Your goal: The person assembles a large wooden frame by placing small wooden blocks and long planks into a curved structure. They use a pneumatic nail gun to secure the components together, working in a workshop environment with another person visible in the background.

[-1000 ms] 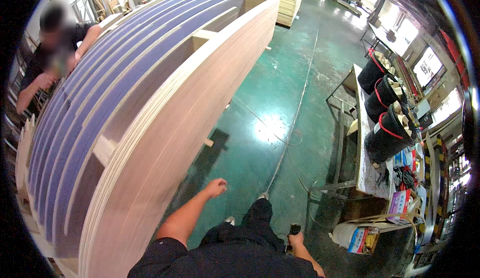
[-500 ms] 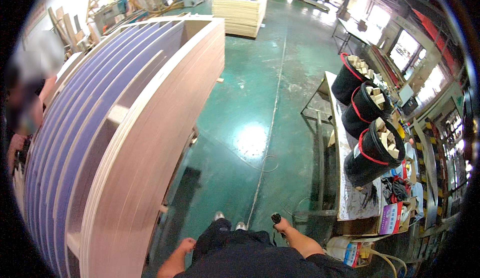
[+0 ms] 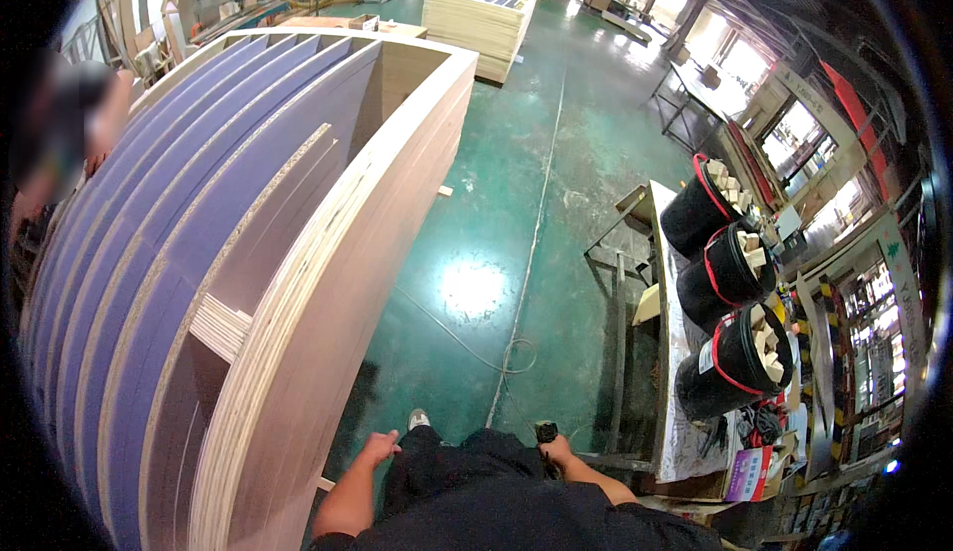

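My right hand (image 3: 559, 449) is wrapped round a black hand tool (image 3: 546, 433), held low in front of my body; its exact kind is hard to make out. My left hand (image 3: 379, 448) hangs beside my left leg, fingers loosely bent and partly apart, with nothing in it. Nearest to that hand, on my left, stands a tall stack of wooden frames (image 3: 342, 283) with pale layered edges. Long purple-blue slats (image 3: 213, 194) run inside the top frame, and a short stack of wood strips (image 3: 221, 328) sits between a slat and the frame's side.
On my right, a workbench (image 3: 685, 452) bears three black buckets (image 3: 710, 278) of wood offcuts with red handles. A thin hose (image 3: 467, 348) loops over the green floor (image 3: 556, 283). Another frame stack (image 3: 476, 30) stands ahead. Another person (image 3: 74, 124) is beyond the near stack.
I have stepped forward between the near stack and the bench, and the buckets now appear lower. My left hand has risen slightly; my right hand still holds the black tool.
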### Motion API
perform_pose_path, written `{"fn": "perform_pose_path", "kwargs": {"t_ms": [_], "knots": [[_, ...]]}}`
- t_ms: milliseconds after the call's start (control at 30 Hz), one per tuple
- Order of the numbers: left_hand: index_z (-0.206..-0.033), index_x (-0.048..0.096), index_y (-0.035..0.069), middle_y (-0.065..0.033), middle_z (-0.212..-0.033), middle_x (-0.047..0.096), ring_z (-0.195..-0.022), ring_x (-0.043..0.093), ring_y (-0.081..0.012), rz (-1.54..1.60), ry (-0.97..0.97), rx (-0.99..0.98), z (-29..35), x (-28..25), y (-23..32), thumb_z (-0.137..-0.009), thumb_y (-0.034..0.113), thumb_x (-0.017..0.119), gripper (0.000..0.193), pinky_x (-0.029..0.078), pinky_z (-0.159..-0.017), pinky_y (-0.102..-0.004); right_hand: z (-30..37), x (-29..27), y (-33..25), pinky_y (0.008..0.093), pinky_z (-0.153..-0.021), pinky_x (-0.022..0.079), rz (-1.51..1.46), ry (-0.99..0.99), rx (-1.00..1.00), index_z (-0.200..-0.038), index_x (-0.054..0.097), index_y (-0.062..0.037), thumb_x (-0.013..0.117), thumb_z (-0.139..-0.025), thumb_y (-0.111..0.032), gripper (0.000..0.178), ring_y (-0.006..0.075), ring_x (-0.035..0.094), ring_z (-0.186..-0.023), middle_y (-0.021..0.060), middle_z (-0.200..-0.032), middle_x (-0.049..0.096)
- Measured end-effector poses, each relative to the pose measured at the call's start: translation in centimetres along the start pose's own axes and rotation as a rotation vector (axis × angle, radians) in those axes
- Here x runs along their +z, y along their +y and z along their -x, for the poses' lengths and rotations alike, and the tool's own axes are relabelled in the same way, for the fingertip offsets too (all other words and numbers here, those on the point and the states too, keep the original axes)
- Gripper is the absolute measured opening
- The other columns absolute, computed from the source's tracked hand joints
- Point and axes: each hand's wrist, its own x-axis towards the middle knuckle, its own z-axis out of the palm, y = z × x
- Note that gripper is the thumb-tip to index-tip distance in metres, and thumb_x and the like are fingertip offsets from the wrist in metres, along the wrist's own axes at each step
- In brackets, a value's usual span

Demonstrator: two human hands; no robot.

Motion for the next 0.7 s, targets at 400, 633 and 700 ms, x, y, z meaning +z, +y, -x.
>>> {"fn": "perform_pose_path", "kwargs": {"t_ms": [400, 633, 700], "knots": [[-0.112, 0.066, 0.008, -0.017, -0.109, 0.073, -0.099, 0.07, -0.0292, -0.14, 0.299, 0.067, 1.0, -2.9, -3.2, -0.096, 0.027, 0.064, 0.025, 0.055, -0.085, -0.043, -8.1, -2.5, -15.3, 0.0477, -0.089, 0.055, 0.17, -0.165, -0.184, -0.112, 0.071, -0.0049, 0.072, -0.073, -0.023, 0.043, 0.0443, 0.069, -0.107, 0.0249, -0.107, 0.073], [-0.118, 0.063, 0.006, -0.0162, -0.116, 0.069, -0.106, 0.067, -0.0344, -0.113, 0.351, 0.443, 16.0, -6.2, 18.1, -0.1, 0.03, 0.063, 0.03, 0.053, -0.087, -0.0449, -16.7, 1.0, -24.0, 0.0453, -0.065, 0.053, 0.263, -0.328, -0.503, -0.097, 0.066, 0.0021, 0.075, -0.08, -0.018, 0.028, 0.0316, 0.07, -0.073, 0.0165, -0.083, 0.07], [-0.122, 0.062, 0.005, -0.0159, -0.123, 0.066, -0.112, 0.065, -0.0345, -0.17, 0.302, 0.524, 23.6, -7.8, 23.6, -0.102, 0.031, 0.062, 0.033, 0.051, -0.091, -0.0441, -17.7, 3.0, -26.0, 0.0476, -0.07, 0.054, 0.338, -0.434, -0.519, -0.098, 0.067, 0.0001, 0.073, -0.082, -0.022, 0.028, 0.0343, 0.07, -0.079, 0.0172, -0.087, 0.071]]}}
